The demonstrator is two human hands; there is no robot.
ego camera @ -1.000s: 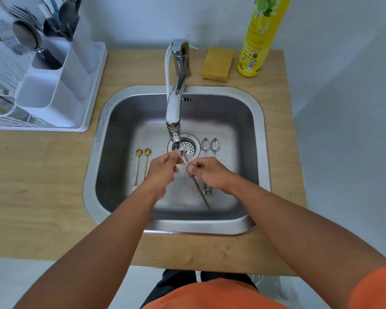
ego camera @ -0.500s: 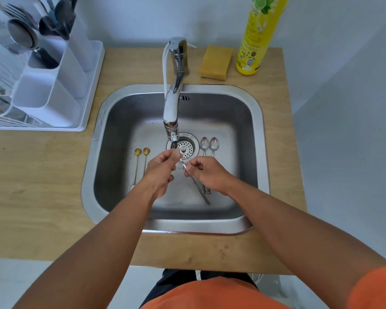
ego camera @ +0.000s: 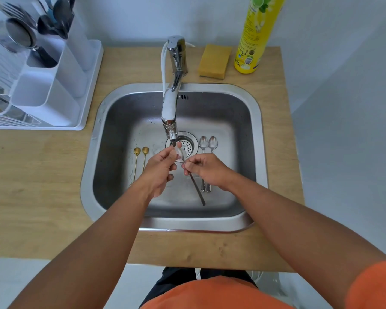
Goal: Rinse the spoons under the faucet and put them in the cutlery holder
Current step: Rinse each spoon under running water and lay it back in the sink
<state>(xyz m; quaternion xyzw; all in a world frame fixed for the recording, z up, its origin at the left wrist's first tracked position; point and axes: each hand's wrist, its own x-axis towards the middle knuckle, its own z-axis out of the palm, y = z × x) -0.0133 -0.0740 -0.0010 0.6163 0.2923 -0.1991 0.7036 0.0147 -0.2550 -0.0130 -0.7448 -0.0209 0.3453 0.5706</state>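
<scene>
Nearest the viewer, an orange sleeve (ego camera: pixel 374 284) is seen at the right. Over the sink (ego camera: pixel 257 121), a spoon (ego camera: pixel 194 181) is pinched at its handle by the right hand (ego camera: pixel 206 170), while its bowl, under the faucet (ego camera: pixel 171 108), is gripped by the fingers of the left hand (ego camera: pixel 159 170). Two silver spoons (ego camera: pixel 207 144) and two gold spoons (ego camera: pixel 140 152) are laid on the basin floor. Farther back on the surface (ego camera: pixel 31 175), the cutlery holder (ego camera: pixel 54 70), a sponge (ego camera: pixel 214 60) and a yellow bottle (ego camera: pixel 254 39) are placed.

Both hands (ego camera: pixel 183 170) on spoon (ego camera: pixel 193 181) under faucet (ego camera: pixel 173 92)
</scene>
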